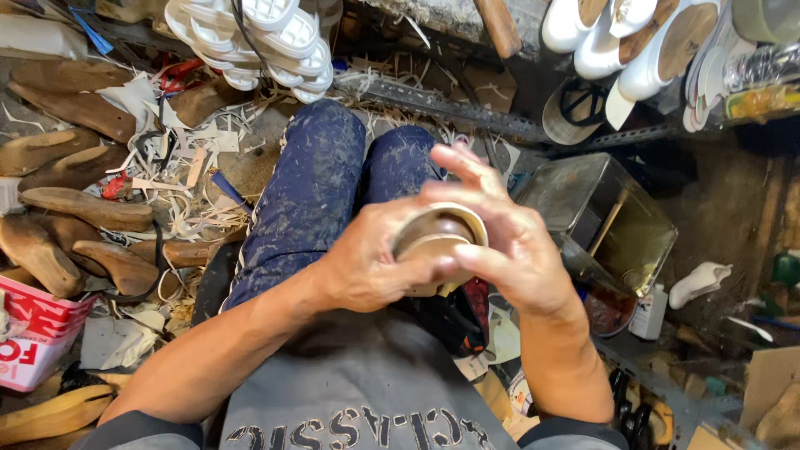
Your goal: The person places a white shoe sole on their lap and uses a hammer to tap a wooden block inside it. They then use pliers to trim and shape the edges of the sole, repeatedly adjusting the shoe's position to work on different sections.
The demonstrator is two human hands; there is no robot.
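Across a cluttered workshop floor (733, 208), seen from above, a seated person's lap fills the middle, clothed in dark blue speckled trousers (317, 192) and a grey printed shirt (358, 392). To the left, brown carved wooden shoe lasts (75, 208) are heaped among pale paper-like offcuts (179, 158), apparently left where they fell. At the right, a dull metal rectangular tin with an open top (600, 217) is set within arm's reach, beside a small white plastic bottle (648, 312). Along the top edge, white moulded shoe soles (250, 37) and white heeled shoe bottoms (633, 42) are stacked on a shelf.

Above the knees, a brown rounded shoe piece with a pale tan edge band (440, 237) is held up close to the eyes, between both hands, seemingly so that the band can be pressed along its rim. The left hand (371, 262) is wrapped around the piece from the left and below, its fingers clenched on it as a support. The right hand (508, 242) is laid against the right side, thumb and lower fingers pinching the tan edge, while the upper fingers are lifted and spread free. What kind of shoe part it is cannot be told with certainty.
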